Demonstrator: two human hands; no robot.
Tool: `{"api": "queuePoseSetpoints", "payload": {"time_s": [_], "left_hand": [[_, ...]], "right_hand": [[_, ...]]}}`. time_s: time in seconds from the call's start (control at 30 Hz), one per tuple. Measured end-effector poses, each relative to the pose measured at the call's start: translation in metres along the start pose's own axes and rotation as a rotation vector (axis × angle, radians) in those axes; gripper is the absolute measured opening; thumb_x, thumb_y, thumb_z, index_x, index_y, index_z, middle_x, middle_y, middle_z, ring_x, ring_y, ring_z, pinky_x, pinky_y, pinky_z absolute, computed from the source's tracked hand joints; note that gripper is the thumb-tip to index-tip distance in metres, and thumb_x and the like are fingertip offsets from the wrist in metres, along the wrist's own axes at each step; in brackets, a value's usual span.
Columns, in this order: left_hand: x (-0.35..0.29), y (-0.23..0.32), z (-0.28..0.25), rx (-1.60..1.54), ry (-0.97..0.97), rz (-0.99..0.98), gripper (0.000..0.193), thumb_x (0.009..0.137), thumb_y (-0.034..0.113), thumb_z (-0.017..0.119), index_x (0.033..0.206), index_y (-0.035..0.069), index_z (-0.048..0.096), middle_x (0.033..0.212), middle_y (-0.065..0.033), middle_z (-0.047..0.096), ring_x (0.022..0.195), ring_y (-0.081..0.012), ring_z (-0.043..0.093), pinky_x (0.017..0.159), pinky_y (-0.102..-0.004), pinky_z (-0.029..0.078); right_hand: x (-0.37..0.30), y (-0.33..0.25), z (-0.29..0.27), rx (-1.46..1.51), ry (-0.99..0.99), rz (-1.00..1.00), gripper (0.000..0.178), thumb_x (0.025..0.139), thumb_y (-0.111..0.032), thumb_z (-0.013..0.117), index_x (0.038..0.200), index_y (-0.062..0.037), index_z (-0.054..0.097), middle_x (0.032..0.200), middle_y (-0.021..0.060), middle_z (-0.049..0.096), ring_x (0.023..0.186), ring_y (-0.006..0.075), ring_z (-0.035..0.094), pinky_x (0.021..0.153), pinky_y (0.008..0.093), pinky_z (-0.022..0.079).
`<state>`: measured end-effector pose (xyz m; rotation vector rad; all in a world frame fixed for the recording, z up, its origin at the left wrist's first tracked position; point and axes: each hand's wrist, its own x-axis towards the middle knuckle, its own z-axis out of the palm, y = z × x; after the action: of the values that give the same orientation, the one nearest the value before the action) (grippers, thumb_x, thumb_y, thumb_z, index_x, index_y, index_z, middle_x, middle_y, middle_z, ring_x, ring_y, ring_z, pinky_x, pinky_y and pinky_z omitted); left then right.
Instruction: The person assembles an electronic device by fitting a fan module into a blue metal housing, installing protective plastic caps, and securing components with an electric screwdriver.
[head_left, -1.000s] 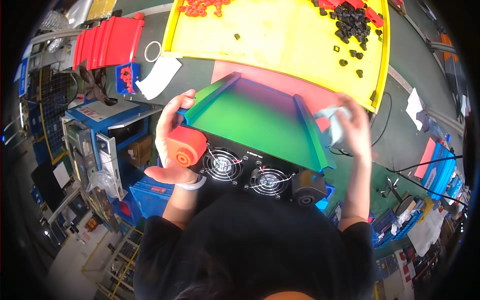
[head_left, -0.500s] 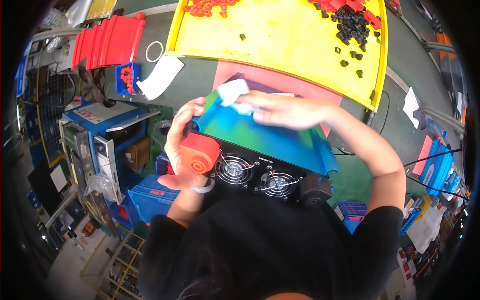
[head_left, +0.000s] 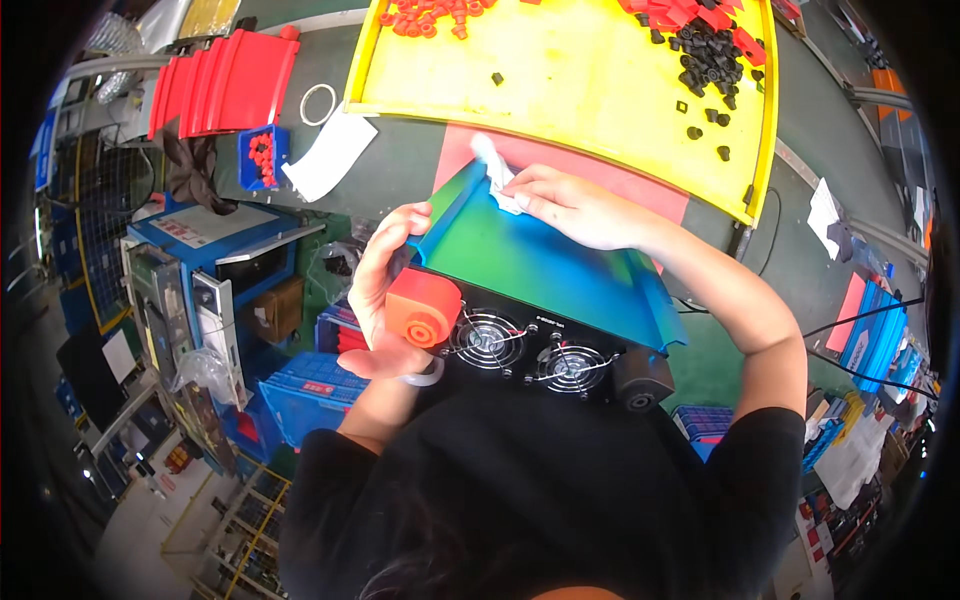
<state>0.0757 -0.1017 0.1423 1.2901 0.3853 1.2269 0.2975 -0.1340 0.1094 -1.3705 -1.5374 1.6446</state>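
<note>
A blue-green metal device housing [head_left: 540, 265] with a black end panel lies tilted in front of me. Two round fans with wire guards [head_left: 487, 338] sit in that panel, flanked by a red corner block [head_left: 424, 306] and a black corner block [head_left: 642, 380]. My left hand [head_left: 385, 270] grips the housing's left end, fingers over its edge and thumb stretched out below the red block. With bent fingers, my right hand [head_left: 575, 208] presses a crumpled white cloth [head_left: 498, 180] against the top surface, close to the raised far-left rim.
Beyond the housing stands a yellow tray [head_left: 560, 85] with red and black plastic parts. A pink mat [head_left: 455, 150] lies under its near edge. To the left are a small blue bin [head_left: 263, 158], white paper [head_left: 332, 155] and red ribbed panels [head_left: 225, 85].
My right hand has gone from flat, blurred fingers to a bent grip bunching the cloth at the far-left rim. The housing and left hand appear slightly further right in view.
</note>
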Motion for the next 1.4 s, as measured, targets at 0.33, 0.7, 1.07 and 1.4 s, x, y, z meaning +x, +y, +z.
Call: {"api": "queuePoseSetpoints", "payload": {"time_s": [0.33,0.7,1.07,1.4], "left_hand": [[-0.001,-0.002,-0.002,0.025,-0.015,-0.001,0.108,0.071,0.085,0.023,0.123,-0.007,0.046,0.114,-0.0228,0.052,0.111,-0.0345,0.045,0.101,-0.0492,0.027],[0.009,-0.008,0.007,-0.114,0.086,-0.029,0.114,0.069,0.087,0.022,0.125,-0.011,0.043,0.117,-0.0247,0.050,0.115,-0.0353,0.044,0.102,-0.0480,0.027],[0.016,-0.004,0.008,-0.149,0.036,-0.104,0.106,0.075,0.080,0.032,0.128,-0.012,0.036,0.124,-0.0232,0.040,0.122,-0.0327,0.034,0.105,-0.0488,0.024],[0.012,-0.001,0.013,-0.030,0.172,-0.148,0.106,0.075,0.080,0.026,0.127,-0.011,0.037,0.123,-0.0206,0.044,0.119,-0.0307,0.040,0.104,-0.0451,0.029]], "right_hand": [[-0.018,-0.036,0.007,0.190,0.089,-0.098,0.033,0.097,-0.023,0.038,0.110,0.0025,0.053,0.108,0.0080,0.054,0.106,0.0188,0.052,0.095,0.0291,0.037],[0.007,0.094,-0.014,-0.045,-0.034,0.081,0.049,0.097,-0.036,0.032,0.125,0.0002,0.049,0.127,0.0177,0.050,0.118,0.0306,0.046,0.104,0.0349,0.031],[-0.069,0.011,-0.043,-0.276,-0.116,0.282,0.063,0.094,-0.051,0.027,0.110,0.0016,0.059,0.109,0.0205,0.060,0.104,0.0328,0.056,0.091,0.0389,0.041],[-0.096,-0.077,-0.018,-0.056,0.007,-0.468,0.046,0.095,-0.029,0.043,0.126,0.0054,0.043,0.132,0.0223,0.043,0.125,0.0333,0.039,0.103,0.0373,0.033]]}}
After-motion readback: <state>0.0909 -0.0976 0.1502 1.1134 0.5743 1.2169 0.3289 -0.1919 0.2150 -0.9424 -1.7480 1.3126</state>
